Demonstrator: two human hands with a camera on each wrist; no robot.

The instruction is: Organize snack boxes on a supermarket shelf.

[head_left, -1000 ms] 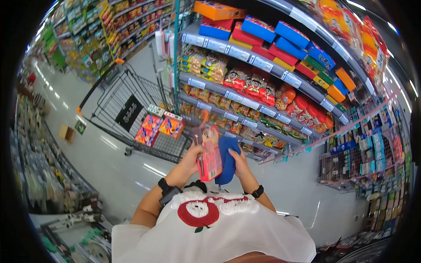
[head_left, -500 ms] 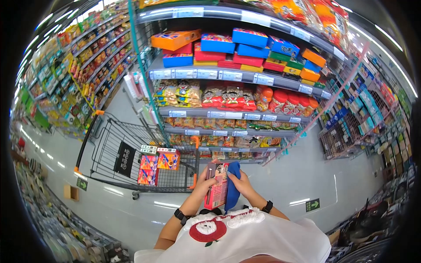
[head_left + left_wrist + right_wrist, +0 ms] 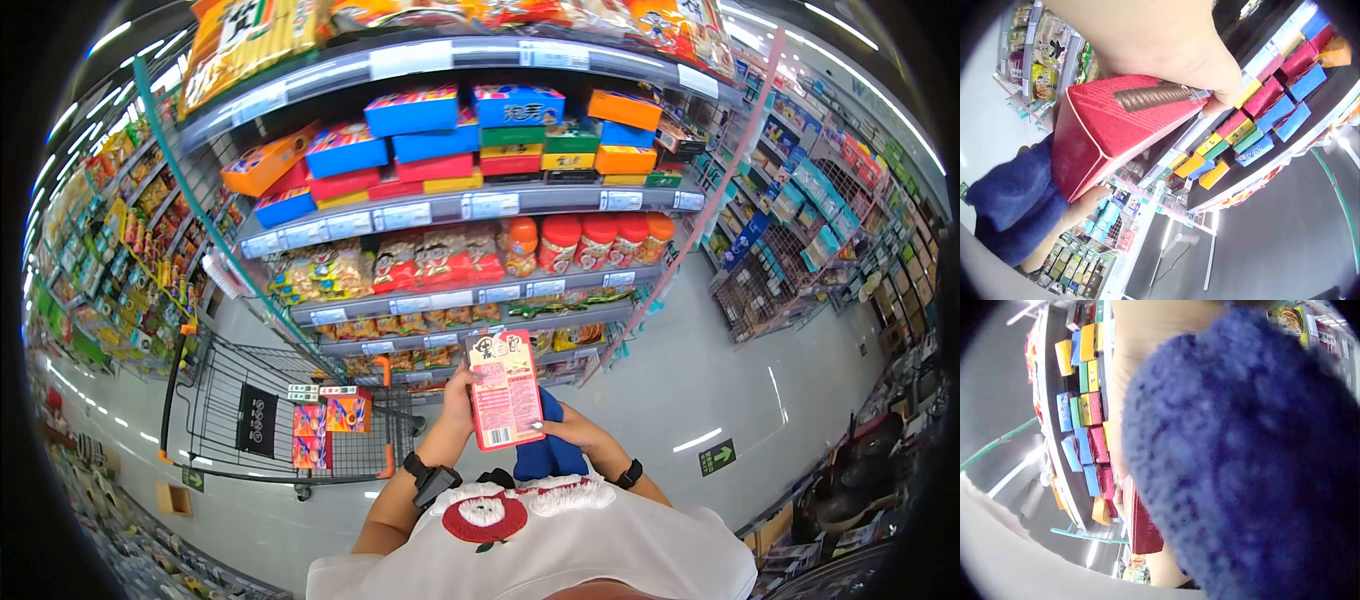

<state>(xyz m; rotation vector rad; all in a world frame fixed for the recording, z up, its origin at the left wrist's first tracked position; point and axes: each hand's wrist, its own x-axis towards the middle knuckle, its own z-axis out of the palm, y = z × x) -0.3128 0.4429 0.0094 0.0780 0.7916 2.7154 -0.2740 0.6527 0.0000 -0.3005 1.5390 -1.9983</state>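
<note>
My left hand [image 3: 458, 402] grips a red and pink snack box [image 3: 505, 392] by its left edge, and the printed panel with a barcode faces up at me. A picture of a chocolate-brown stick runs along the box's side [image 3: 1091, 119] in the left wrist view. My right hand [image 3: 582, 432] holds a fuzzy blue cloth [image 3: 550, 458], its thumb at the box's lower right corner. The cloth hangs partly behind the box. In the right wrist view the cloth [image 3: 1241, 450] fills most of the picture and hides much of that hand.
A shopping cart [image 3: 225, 455] stands at the left with several colourful boxes [image 3: 312, 435] in it. Ahead, a shelf [image 3: 430, 208] carries stacked snack boxes, bags and red-lidded jars [image 3: 598, 240]. A wire rack [image 3: 750, 280] stands at the right across the grey floor.
The box has turned from a tilted position so its printed panel faces me. The cloth now sits lower, partly behind the box. My view has shifted, with the shelf nearer and the cart further left.
</note>
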